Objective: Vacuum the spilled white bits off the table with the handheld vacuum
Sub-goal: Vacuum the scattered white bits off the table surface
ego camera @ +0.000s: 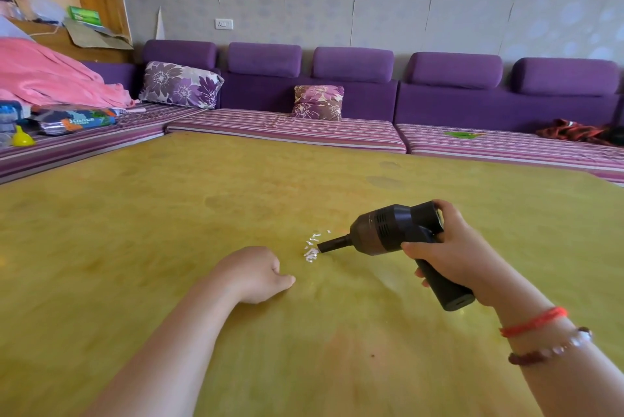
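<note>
On the yellow surface [135,231], your right hand [452,247] has its fingers clamped on the vacuum [395,231], long axis pointing left. Its nozzle tip touches the bits [312,247], lying just left; your left hand [256,273], fingers curled together, rests nearby

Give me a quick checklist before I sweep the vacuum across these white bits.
1. Right hand grips the handheld vacuum: ok.
2. Nozzle at the white bits: ok, tip at the pile's near edge.
3. Left hand out of the nozzle's path: ok, curled into a fist, resting beside the pile.
4. Bits all in one patch: ok, no strays seen elsewhere on the table.
5. Vacuum switched on: cannot tell.
</note>
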Demonstrator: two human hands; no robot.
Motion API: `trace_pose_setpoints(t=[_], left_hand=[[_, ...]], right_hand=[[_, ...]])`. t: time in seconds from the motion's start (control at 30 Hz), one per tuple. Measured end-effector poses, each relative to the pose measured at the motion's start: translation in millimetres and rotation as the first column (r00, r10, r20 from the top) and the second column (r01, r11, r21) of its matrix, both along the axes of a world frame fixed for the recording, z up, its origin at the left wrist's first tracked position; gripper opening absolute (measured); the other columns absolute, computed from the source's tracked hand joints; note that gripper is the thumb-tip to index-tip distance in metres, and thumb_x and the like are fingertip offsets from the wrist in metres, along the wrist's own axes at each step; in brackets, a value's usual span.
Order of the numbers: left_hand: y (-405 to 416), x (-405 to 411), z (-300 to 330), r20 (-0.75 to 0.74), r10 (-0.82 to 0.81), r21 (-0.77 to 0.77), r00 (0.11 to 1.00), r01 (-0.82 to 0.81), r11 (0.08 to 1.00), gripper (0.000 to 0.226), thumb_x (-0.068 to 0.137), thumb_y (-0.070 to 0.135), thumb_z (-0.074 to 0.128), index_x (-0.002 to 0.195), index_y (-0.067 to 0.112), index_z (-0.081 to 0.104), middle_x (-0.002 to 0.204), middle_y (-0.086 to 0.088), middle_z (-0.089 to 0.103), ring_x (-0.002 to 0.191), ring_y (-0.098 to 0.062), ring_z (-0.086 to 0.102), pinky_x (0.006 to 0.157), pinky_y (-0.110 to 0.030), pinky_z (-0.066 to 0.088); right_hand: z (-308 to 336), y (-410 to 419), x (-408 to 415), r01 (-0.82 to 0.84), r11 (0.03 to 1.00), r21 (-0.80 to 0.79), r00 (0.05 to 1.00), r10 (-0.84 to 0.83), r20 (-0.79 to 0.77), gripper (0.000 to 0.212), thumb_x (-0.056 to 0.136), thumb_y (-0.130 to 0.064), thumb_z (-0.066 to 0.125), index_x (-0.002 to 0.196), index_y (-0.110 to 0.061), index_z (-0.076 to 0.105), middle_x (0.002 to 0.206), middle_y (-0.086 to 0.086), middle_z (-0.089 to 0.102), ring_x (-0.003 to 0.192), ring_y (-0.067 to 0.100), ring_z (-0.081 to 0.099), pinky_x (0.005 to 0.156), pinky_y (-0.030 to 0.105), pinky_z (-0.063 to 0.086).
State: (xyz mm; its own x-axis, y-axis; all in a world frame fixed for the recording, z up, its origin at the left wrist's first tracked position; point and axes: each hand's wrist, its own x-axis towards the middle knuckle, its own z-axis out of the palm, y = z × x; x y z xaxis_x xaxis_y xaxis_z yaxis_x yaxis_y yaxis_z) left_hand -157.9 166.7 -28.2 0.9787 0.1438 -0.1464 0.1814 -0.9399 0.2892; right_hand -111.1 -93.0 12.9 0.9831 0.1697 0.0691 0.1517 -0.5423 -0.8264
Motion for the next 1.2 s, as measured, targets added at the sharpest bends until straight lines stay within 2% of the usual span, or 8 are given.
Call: trace_pose_setpoints(t=[0.2, 0.47, 0.67, 1.2], left_hand=[[0.8, 0.6, -0.5, -0.002, -0.009, 0.015, 1.0, 0.009, 1.0, 0.044, 0.089, 0.045, 0.047, 0.057, 0.018, 0.031, 0.059, -0.001, 0.037, 0.064, -0.023, 0.039, 0.053, -0.029, 0.023], [1.0, 1.1, -0.6, -0.015, -0.004, 0.021, 1.0, 0.005, 1.0, 0.041, 0.088, 0.045, 0.046, 0.06, 0.017, 0.036, 0.064, -0.003, 0.044, 0.064, -0.023, 0.042, 0.055, -0.029, 0.027], [0.2, 1.0, 0.7, -0.01, -0.007, 0.02, 1.0, 0.007, 1.0, 0.043, 0.088, 0.044, 0.046, 0.057, 0.017, 0.033, 0.06, -0.003, 0.043, 0.063, -0.024, 0.041, 0.055, -0.029, 0.027], [-0.3, -1.0, 1.1, -0.009, 0.011, -0.017, 1.0, -0.011, 1.0, 0.041, 0.087, 0.044, 0.048, 0.059, 0.019, 0.031, 0.062, 0.0, 0.038, 0.065, -0.022, 0.039, 0.059, -0.029, 0.026]], right_hand=[[0.9, 1.1, -1.6, -0.007, 1.0, 0.014, 1.0, 0.007, 0.011, 0.064, 0.079, -0.009, 0.067, 0.125, -0.034, 0.031, 0.094, 0.009, 0.062, 0.06, 0.025, 0.068, 0.049, 0.035, 0.058], [1.6, 2.0, -3.2, -0.029, 1.0, -0.004, 0.999, 0.029, 0.015, 0.069, 0.079, -0.009, 0.067, 0.13, -0.035, 0.028, 0.095, 0.005, 0.06, 0.058, 0.023, 0.068, 0.046, 0.032, 0.056], [2.4, 1.9, -4.1, -0.048, 0.999, -0.02, 0.999, 0.048, 0.016, 0.073, 0.079, -0.01, 0.067, 0.133, -0.037, 0.025, 0.093, 0.002, 0.059, 0.054, 0.019, 0.067, 0.043, 0.027, 0.054], [2.6, 2.3, -4.7, -0.066, 0.998, -0.021, 0.998, 0.066, 0.017, 0.073, 0.079, -0.01, 0.068, 0.132, -0.039, 0.026, 0.091, 0.003, 0.061, 0.052, 0.019, 0.067, 0.043, 0.026, 0.053]])
